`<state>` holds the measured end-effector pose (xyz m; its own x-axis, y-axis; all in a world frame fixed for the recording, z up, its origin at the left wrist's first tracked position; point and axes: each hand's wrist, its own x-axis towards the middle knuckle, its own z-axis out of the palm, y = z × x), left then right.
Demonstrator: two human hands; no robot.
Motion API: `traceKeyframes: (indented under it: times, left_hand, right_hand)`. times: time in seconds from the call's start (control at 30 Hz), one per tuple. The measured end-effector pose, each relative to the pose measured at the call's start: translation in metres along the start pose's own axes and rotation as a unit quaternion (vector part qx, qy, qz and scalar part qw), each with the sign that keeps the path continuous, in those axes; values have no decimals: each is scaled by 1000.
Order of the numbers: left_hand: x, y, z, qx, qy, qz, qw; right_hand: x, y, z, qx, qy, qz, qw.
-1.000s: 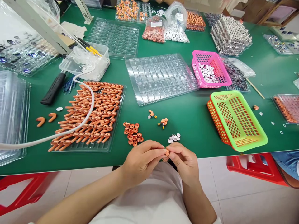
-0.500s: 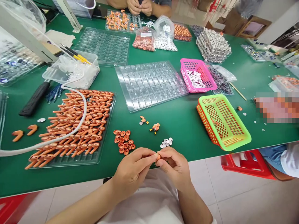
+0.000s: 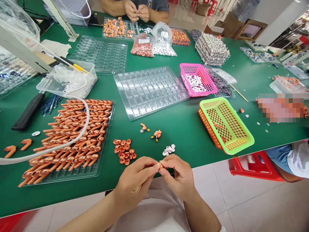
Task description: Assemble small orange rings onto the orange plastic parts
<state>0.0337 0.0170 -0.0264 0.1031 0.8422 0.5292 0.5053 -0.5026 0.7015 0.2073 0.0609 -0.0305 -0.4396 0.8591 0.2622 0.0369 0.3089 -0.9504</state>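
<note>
My left hand [image 3: 135,182] and my right hand [image 3: 177,175] meet at the near edge of the green table [image 3: 188,129], fingertips pinched together on a small orange part [image 3: 160,165]. Just beyond them lie a heap of orange rings [image 3: 124,150] and a few white discs [image 3: 168,149]. Two small orange assembled pieces [image 3: 144,127] [image 3: 157,133] sit a little further out. To the left is a clear tray of long orange parts [image 3: 70,138] with a white tube [image 3: 79,135] curving over it.
An empty clear blister tray [image 3: 149,90] lies mid-table. A green basket [image 3: 224,124] over an orange one stands at right, a pink basket [image 3: 196,79] of white discs behind it. A clear tub [image 3: 67,80], black handle [image 3: 26,111] and bags [image 3: 142,45] lie further off. Another person's hands [image 3: 137,13] work across the table.
The view has tilted up and drifted, showing more of the far side and the other person. My hands stay pinched together on the orange part, slightly lower in frame.
</note>
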Motion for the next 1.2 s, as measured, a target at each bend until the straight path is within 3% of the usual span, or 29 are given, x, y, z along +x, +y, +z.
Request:
traceKeyframes:
  times: [0.2, 0.63, 0.83, 1.2]
  left_hand:
    - [-1, 0, 1, 1, -5, 0, 1000]
    - [0, -1, 0, -11, -5, -4, 1000]
    - [1, -5, 1, -20, -9, 15, 1000]
    - [-6, -8, 9, 22, 2, 2, 1000]
  right_hand:
    - [0, -4, -2, 0, -19, 21, 1000]
    - [-4, 0, 3, -10, 13, -9, 1000]
    - [-4, -3, 4, -1, 9, 24, 1000]
    - [-5, -4, 7, 83, 3, 153, 985]
